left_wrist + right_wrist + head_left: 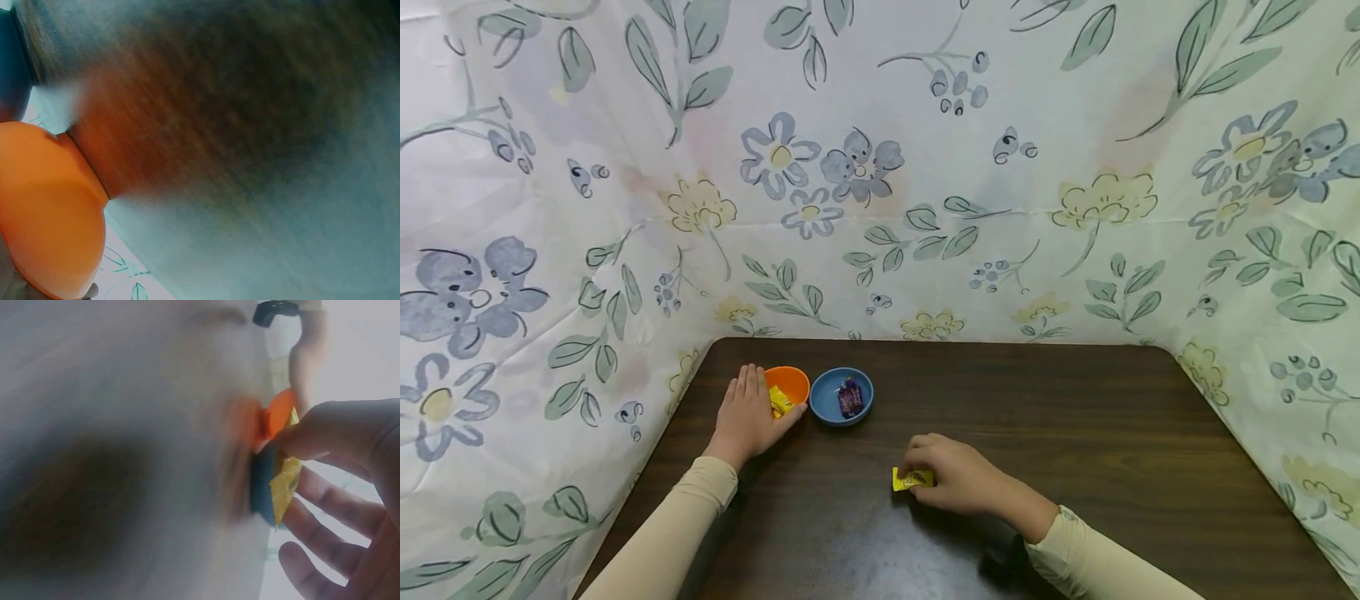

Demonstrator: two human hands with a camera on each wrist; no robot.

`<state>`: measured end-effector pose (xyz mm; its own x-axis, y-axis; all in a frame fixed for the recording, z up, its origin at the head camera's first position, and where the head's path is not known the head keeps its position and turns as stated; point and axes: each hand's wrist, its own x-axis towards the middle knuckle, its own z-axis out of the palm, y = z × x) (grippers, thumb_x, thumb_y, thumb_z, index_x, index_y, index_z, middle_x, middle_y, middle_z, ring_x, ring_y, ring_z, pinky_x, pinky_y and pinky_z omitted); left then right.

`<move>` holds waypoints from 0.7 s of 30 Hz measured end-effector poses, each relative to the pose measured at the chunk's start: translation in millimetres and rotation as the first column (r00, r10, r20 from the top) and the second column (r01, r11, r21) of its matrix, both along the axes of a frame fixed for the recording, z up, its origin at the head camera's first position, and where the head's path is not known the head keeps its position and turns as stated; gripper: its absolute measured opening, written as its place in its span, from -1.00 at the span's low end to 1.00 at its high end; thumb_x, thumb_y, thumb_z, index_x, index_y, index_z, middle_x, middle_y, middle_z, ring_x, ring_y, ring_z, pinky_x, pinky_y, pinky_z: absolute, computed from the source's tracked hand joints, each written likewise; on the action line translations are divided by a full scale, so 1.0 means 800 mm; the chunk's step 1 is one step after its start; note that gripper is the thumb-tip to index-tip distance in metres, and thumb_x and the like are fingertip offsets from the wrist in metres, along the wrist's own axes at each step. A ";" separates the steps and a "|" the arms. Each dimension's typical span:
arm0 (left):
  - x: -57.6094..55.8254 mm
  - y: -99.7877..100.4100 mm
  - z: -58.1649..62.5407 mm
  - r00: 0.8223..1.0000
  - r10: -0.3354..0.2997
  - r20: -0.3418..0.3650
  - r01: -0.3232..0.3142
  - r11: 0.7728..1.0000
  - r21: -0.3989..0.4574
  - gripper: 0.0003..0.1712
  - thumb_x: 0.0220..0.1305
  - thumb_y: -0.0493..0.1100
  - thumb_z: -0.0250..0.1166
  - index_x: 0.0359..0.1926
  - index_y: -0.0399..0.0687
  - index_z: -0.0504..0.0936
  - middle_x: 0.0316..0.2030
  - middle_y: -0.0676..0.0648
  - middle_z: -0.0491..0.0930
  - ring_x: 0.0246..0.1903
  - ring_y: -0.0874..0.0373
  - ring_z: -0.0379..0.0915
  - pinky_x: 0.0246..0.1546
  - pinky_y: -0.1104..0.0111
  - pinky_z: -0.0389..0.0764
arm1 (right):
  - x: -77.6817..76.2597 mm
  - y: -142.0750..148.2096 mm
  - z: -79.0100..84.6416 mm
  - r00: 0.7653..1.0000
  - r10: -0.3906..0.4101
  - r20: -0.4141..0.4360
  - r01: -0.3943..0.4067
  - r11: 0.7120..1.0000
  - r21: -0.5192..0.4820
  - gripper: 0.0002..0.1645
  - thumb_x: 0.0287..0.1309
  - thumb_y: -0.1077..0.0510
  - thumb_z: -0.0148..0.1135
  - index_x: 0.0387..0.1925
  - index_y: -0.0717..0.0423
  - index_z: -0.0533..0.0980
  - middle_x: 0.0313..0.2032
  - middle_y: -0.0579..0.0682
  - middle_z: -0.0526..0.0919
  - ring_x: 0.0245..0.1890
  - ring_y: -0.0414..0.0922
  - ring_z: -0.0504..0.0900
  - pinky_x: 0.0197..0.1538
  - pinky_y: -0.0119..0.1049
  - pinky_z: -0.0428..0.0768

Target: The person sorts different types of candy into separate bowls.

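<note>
My right hand point(958, 477) pinches a yellow-wrapped candy point(906, 480) between thumb and fingers, low over the middle of the table. The right wrist view shows the wrapper point(284, 487) at the thumb tip, with the other fingers spread. Against the left side of a small orange bowl point(801, 385) rests my left hand point(747, 421), fingers straight and thumb along the front. Yellow-wrapped candy point(780, 402) lies in that bowl, partly hidden by the hand. Touching it on the right stands a blue bowl point(822, 408) holding purple-wrapped candy point(850, 398).
A dark wooden table point(1037, 400) carries both bowls toward its back left. Floral cloth point(925, 275) rises behind the table and along both sides. The left wrist view shows mostly blurred tabletop and the orange bowl's outer wall point(56, 212).
</note>
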<state>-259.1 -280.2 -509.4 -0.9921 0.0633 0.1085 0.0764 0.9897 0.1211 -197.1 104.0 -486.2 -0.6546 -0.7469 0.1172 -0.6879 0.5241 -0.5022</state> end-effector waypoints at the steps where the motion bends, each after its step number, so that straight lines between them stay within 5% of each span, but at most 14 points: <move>1: 0.000 0.000 -0.001 1.000 0.001 0.001 -0.001 1.000 0.000 0.37 0.39 0.63 -0.03 0.59 -0.57 0.05 0.60 -0.54 0.06 0.62 -0.48 -0.06 0.64 -0.23 0.03 | -0.001 -0.004 0.003 1.000 -0.003 -0.008 0.003 1.000 -0.003 -0.79 0.30 0.13 0.46 -0.07 -0.21 0.74 -0.13 -0.27 0.64 -0.22 -0.29 0.54 -0.22 -0.46 0.55; 21: 0.001 0.000 0.001 1.000 -0.001 -0.012 0.000 1.000 -0.020 0.34 0.41 0.61 -0.03 0.57 -0.59 0.09 0.58 -0.55 0.09 0.60 -0.48 -0.02 0.62 -0.25 0.07 | -0.065 -0.129 0.045 0.993 -0.113 -0.021 0.107 0.976 -0.188 -0.80 0.28 0.13 0.44 -0.07 -0.11 0.77 -0.12 -0.19 0.67 -0.18 -0.20 0.57 -0.14 -0.43 0.62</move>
